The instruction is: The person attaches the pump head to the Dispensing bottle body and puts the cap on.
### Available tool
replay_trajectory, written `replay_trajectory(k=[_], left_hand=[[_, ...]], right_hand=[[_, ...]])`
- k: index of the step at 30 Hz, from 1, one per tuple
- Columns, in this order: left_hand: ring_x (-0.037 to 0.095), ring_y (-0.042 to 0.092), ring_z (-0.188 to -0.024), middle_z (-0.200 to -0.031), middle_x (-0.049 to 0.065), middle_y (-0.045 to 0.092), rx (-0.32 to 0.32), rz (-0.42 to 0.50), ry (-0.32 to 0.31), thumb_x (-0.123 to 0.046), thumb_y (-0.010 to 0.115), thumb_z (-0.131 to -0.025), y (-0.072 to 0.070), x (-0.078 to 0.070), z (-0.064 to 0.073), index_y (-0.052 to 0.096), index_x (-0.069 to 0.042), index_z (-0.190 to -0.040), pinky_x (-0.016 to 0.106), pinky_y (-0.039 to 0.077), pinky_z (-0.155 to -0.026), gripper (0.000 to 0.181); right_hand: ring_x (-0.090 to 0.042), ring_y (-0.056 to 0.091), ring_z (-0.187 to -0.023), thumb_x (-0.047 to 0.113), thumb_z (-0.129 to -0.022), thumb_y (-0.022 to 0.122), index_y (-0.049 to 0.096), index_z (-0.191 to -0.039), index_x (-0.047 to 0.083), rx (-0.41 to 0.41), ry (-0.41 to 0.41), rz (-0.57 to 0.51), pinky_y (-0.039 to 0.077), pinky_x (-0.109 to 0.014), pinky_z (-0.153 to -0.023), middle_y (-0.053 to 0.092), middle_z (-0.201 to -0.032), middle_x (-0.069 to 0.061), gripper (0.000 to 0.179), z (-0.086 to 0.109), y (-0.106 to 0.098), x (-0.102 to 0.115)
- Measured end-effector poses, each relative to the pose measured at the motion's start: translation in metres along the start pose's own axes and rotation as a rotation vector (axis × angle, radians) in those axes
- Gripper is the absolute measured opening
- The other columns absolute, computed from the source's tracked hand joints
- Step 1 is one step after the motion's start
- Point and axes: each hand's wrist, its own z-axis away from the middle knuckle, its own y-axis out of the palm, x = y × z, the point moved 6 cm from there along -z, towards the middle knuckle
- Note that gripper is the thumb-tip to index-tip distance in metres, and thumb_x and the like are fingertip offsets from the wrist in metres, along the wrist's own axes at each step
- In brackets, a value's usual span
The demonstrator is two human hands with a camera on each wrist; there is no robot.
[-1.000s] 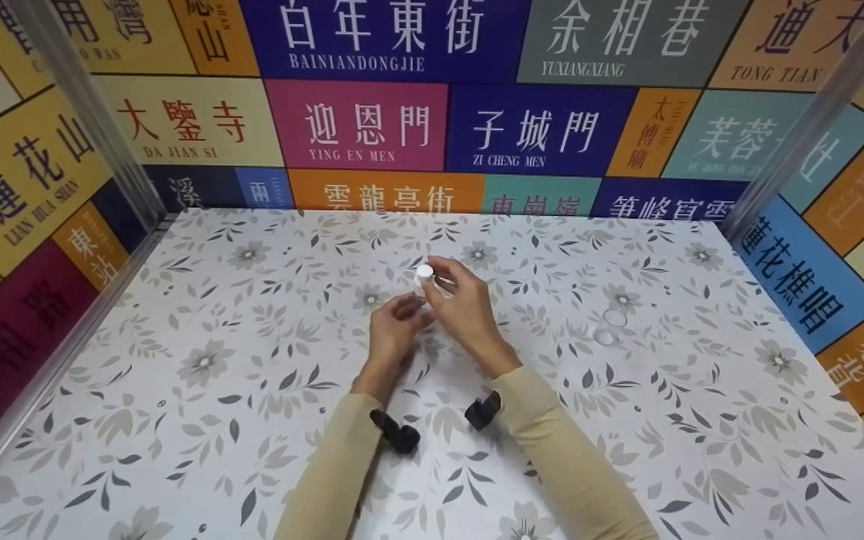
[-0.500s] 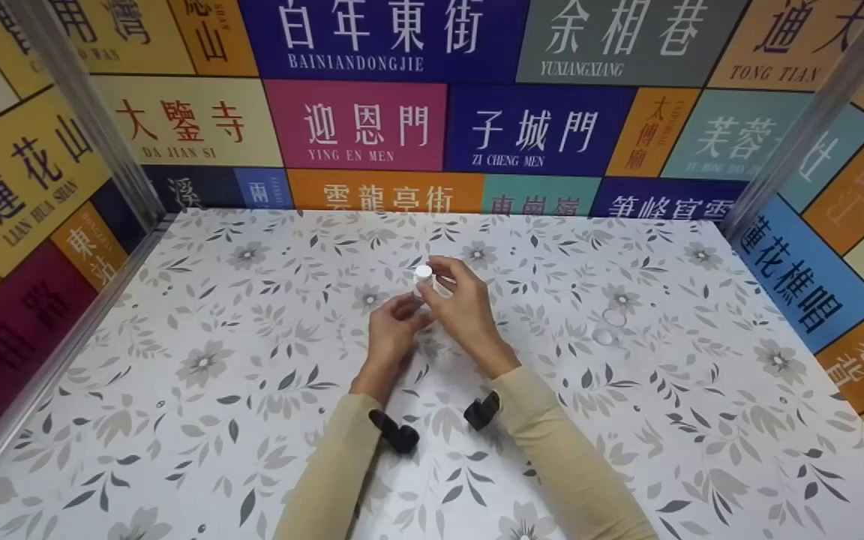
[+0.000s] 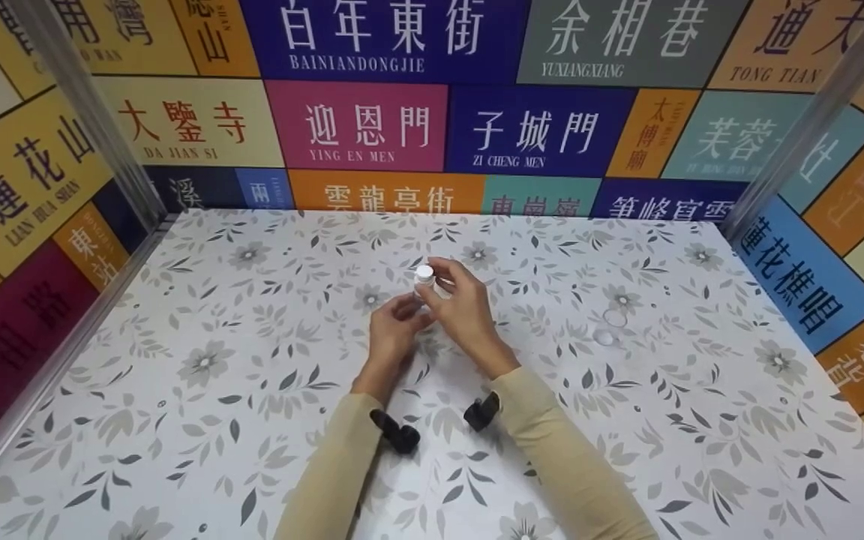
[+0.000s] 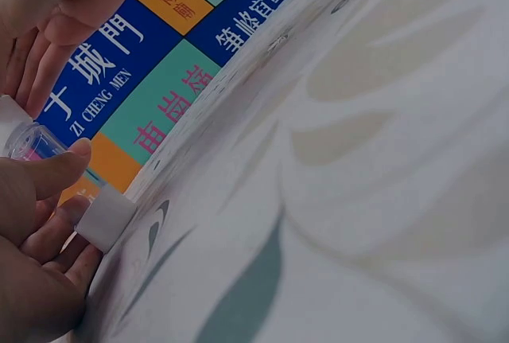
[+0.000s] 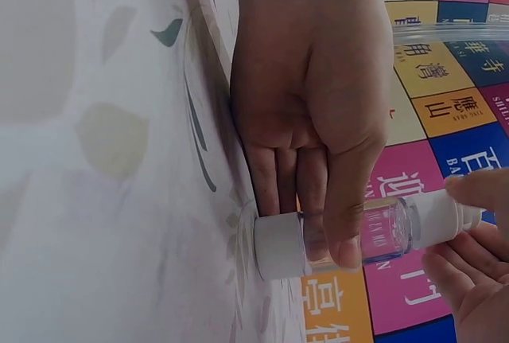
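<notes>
A small clear bottle (image 3: 424, 274) with a white top and a white base stands between both hands near the middle of the table. My left hand (image 3: 392, 330) grips its clear lower body, thumb on one side and fingers on the other. In the right wrist view, the white base (image 5: 278, 246) is close to the tabletop; whether it touches is unclear. My right hand (image 3: 469, 306) pinches the white upper part (image 5: 436, 217) between thumb and fingers. From the left wrist, the right hand (image 4: 60, 9) appears above the bottle, the left hand (image 4: 36, 239) below.
A clear round piece like a see-through cap (image 3: 604, 337) lies on the table to the right of the hands. The table (image 3: 289, 450) has a white leaf-and-flower cover. Colourful sign-printed panels (image 3: 357, 124) rise behind and at both sides.
Almost nothing differs. Both hands stay at the bottle, and the white top shows slightly differently past the right fingers than one second ago.
</notes>
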Motion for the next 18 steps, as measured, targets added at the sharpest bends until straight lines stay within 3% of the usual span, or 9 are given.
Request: replay_trajectory(k=[9, 18], left_hand=[[0.033, 0.066, -0.120, -0.122, 0.023, 0.070, -0.004, -0.015, 0.006, -0.003, 0.079, -0.081, -0.0005, -0.0009, -0.0004, 0.065, 0.005, -0.123, 0.035, 0.057, -0.098, 0.045], [0.034, 0.066, -0.120, -0.122, 0.023, 0.070, -0.013, -0.019, 0.005, -0.002, 0.080, -0.081, -0.0003, -0.0013, -0.0003, 0.066, 0.006, -0.121, 0.036, 0.056, -0.101, 0.044]], right_hand=[[-0.033, 0.069, -0.114, 0.001, -0.091, 0.068, 0.063, -0.122, -0.007, -0.012, -0.037, 0.000, 0.058, -0.035, -0.098, 0.070, -0.118, -0.022, 0.032, -0.0003, 0.0000, 0.0007], [-0.034, 0.070, -0.113, 0.005, -0.090, 0.071, 0.063, -0.122, -0.006, -0.013, -0.015, 0.002, 0.058, -0.038, -0.097, 0.070, -0.119, -0.022, 0.035, 0.0001, -0.0005, -0.0015]])
